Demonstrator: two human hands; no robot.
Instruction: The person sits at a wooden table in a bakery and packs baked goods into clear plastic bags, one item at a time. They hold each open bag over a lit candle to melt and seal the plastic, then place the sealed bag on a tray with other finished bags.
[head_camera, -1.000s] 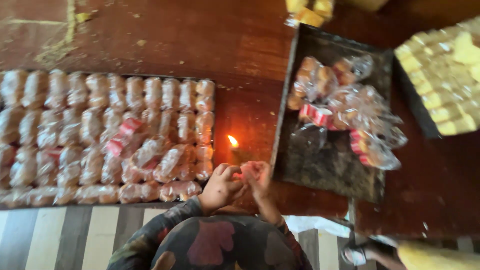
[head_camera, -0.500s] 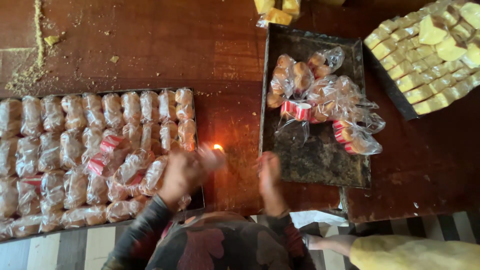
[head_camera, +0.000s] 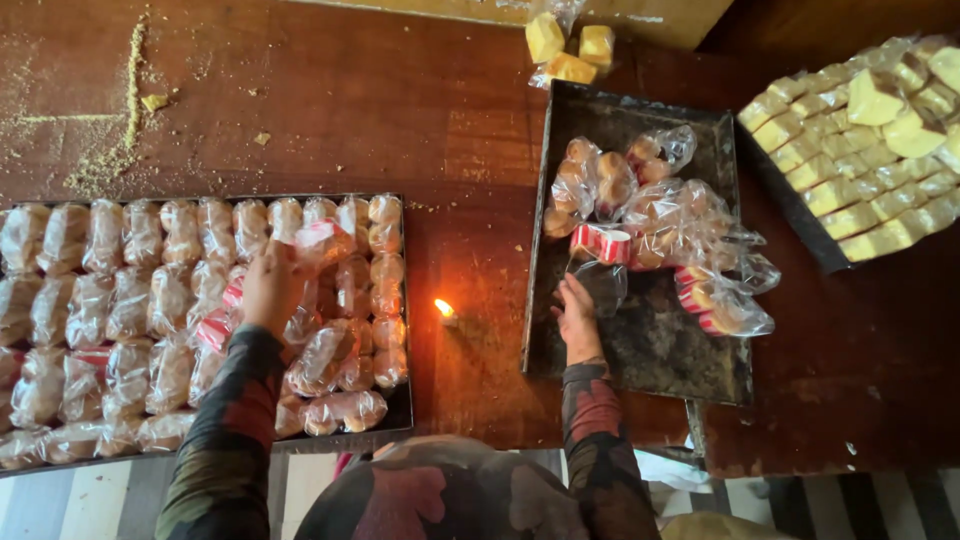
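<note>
My left hand (head_camera: 268, 288) reaches over the left tray (head_camera: 404, 420), which is packed with rows of clear packets of pale brown buns (head_camera: 130, 300). Its fingers close on one packet with a red-and-white label (head_camera: 322, 240) lying on top of the rows. My right hand (head_camera: 578, 318) lies flat on the near left part of a dark metal tray (head_camera: 650, 350). Its fingertips touch a clear bag (head_camera: 603, 285) at the edge of a loose heap of bun packets (head_camera: 650, 215). Both sleeves carry a dark patterned print.
A small lit candle (head_camera: 443, 311) burns on the brown wooden table (head_camera: 340, 110) between the two trays. Wrapped yellow blocks (head_camera: 860, 190) fill a tray at the right, with a few loose yellow blocks (head_camera: 565, 45) at the top. Crumbs (head_camera: 125, 120) lie at the upper left.
My hands were together near the candle flame. They have parted: the left went to the left tray with a packet, and the right went onto the dark tray.
</note>
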